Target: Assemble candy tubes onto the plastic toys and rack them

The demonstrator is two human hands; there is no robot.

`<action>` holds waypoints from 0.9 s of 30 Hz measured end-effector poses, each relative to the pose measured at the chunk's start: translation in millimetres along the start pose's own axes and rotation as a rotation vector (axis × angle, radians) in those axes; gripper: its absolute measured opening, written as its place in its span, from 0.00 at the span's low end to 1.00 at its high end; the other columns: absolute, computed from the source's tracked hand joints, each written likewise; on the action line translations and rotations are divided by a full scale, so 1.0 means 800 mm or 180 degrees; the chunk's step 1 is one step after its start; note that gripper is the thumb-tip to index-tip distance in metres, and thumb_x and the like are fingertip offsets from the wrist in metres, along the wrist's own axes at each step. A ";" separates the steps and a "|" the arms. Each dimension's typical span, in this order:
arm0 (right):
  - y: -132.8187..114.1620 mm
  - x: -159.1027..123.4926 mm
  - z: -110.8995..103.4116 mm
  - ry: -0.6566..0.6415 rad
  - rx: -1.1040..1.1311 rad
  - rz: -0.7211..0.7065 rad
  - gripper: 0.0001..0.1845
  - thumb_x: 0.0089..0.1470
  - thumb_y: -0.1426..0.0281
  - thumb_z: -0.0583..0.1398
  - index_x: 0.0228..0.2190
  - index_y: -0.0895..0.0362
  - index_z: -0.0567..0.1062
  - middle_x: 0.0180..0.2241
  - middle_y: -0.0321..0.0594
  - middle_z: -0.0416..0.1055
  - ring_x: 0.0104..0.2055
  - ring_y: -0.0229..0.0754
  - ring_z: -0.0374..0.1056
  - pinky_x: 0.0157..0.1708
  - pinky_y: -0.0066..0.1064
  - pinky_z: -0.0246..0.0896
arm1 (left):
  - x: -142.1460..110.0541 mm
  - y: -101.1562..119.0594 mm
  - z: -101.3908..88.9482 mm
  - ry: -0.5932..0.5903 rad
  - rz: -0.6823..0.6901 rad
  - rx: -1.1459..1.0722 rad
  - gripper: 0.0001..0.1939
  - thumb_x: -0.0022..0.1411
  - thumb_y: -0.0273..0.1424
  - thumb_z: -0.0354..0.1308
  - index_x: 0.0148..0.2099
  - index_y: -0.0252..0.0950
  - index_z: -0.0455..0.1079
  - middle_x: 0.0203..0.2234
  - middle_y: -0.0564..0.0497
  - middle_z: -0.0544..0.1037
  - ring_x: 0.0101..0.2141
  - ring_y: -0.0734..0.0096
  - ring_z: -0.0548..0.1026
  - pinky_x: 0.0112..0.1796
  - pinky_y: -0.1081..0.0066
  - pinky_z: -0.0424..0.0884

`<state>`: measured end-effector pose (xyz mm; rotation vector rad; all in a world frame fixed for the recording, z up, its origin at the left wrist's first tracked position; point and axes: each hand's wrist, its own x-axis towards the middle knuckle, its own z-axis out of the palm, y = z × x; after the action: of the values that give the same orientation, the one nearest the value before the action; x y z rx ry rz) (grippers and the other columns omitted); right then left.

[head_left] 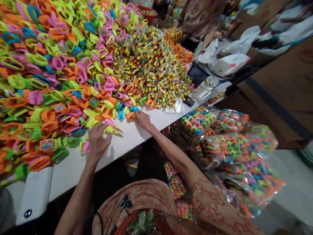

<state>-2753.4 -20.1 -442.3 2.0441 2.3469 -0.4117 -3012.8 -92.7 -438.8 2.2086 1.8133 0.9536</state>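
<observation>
A large heap of plastic toy watches (pixel 56 62) in orange, pink, yellow, green and blue covers the left of the white table (pixel 129 130). My left hand (pixel 97 140) is at the heap's front edge, thumb apart from the fingers, with no held thing visible. Just right of it lie a pink toy watch (pixel 109 122) and slim yellow-tipped clear tubes (pixel 114 131). My right hand (pixel 143 120) has its fingers drawn together at an orange toy watch (pixel 130 116), beside a blue toy watch (pixel 134 109). Its fingertips are partly hidden.
A pile of small yellow-and-red clear tubes (pixel 151 65) lies behind. A white power bank (pixel 35 195) sits at the front left edge. Right of the pile are a black remote (pixel 189 101) and a blue basket (pixel 197 73). Filled clear bags (pixel 230 147) stand beside the table.
</observation>
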 end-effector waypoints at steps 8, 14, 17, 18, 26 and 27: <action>0.018 -0.027 0.009 0.0052 0.0607 0.0142 0.15 0.71 0.63 0.54 0.47 0.57 0.77 0.51 0.47 0.73 0.49 0.45 0.71 0.40 0.30 0.58 | 0.088 0.080 0.109 -0.0846 0.0238 0.0297 0.11 0.67 0.33 0.56 0.46 0.34 0.77 0.46 0.36 0.79 0.50 0.49 0.75 0.50 0.56 0.71; 0.037 -0.027 0.016 0.0030 0.1609 0.0455 0.13 0.66 0.63 0.59 0.36 0.59 0.78 0.34 0.39 0.74 0.38 0.40 0.68 0.35 0.28 0.54 | 0.095 0.089 0.127 -0.0923 -0.0074 -0.0012 0.05 0.63 0.32 0.59 0.35 0.37 0.71 0.40 0.39 0.78 0.45 0.55 0.75 0.42 0.62 0.70; 0.043 -0.026 0.019 0.0219 0.1870 0.0468 0.10 0.63 0.65 0.60 0.35 0.58 0.79 0.36 0.38 0.73 0.39 0.39 0.68 0.35 0.27 0.55 | 0.081 0.085 0.116 -0.0463 -0.0651 -0.0906 0.08 0.56 0.34 0.62 0.30 0.39 0.66 0.36 0.45 0.77 0.39 0.62 0.75 0.40 0.65 0.71; 0.044 -0.026 0.021 0.0326 0.1776 0.0533 0.09 0.61 0.66 0.61 0.36 0.57 0.79 0.39 0.39 0.73 0.40 0.40 0.68 0.36 0.28 0.56 | 0.075 0.084 0.110 -0.0355 -0.0883 -0.1282 0.09 0.54 0.35 0.62 0.30 0.39 0.66 0.35 0.47 0.77 0.37 0.64 0.75 0.38 0.66 0.72; 0.041 -0.026 0.025 0.0583 0.1864 0.0737 0.07 0.61 0.66 0.60 0.36 0.56 0.76 0.37 0.40 0.76 0.40 0.41 0.69 0.39 0.29 0.59 | 0.020 0.090 0.053 -0.0091 -0.2746 -0.3952 0.20 0.36 0.36 0.70 0.33 0.37 0.69 0.28 0.52 0.79 0.27 0.71 0.76 0.25 0.74 0.70; 0.039 -0.027 0.024 0.0722 0.1969 0.0714 0.07 0.61 0.66 0.60 0.35 0.56 0.76 0.37 0.40 0.76 0.41 0.40 0.69 0.40 0.29 0.60 | 0.015 0.089 0.049 -0.0029 -0.2801 -0.4017 0.20 0.35 0.36 0.70 0.33 0.37 0.69 0.27 0.53 0.78 0.26 0.72 0.75 0.24 0.75 0.69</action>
<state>-2723.1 -41.2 -463.5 2.7050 2.2563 -1.0579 -2930.8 -89.9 -431.4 0.5839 1.2609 1.2585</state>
